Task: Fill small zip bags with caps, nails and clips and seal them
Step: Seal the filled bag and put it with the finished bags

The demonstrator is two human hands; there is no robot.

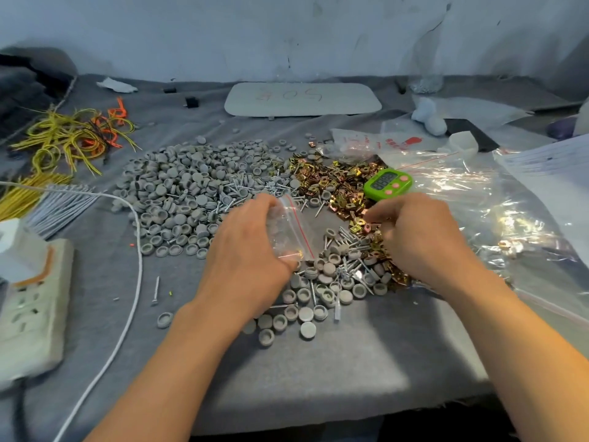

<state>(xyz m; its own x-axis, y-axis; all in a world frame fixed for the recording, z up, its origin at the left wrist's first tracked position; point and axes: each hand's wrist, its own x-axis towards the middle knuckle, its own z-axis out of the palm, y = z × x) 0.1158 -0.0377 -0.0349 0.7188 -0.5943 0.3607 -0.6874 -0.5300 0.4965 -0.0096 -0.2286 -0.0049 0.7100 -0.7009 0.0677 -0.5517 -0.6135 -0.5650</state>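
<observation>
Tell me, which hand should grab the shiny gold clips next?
Probably the right hand. Its fingertips are down at the gold clips, while the left hand is busy gripping the small zip bag.

A matt, felt-like grey cloth (318, 362) covers the table. The grey caps (178, 189) at 10 o'clock are dull moulded plastic. The clips (338, 183) at 1 o'clock are brass-coloured metal with a glossy sheen, and the nails (349, 239) among them are silvery, shiny metal. The small zip bag (290, 231) at centre is clear glossy plastic film with a red seal strip. At 3 o'clock, large bags (478, 202) of crinkled clear film glare with reflections. The green timer (387, 183) is smooth glossy plastic. The power strip (32, 314) at 8 o'clock is dull off-white plastic.
</observation>
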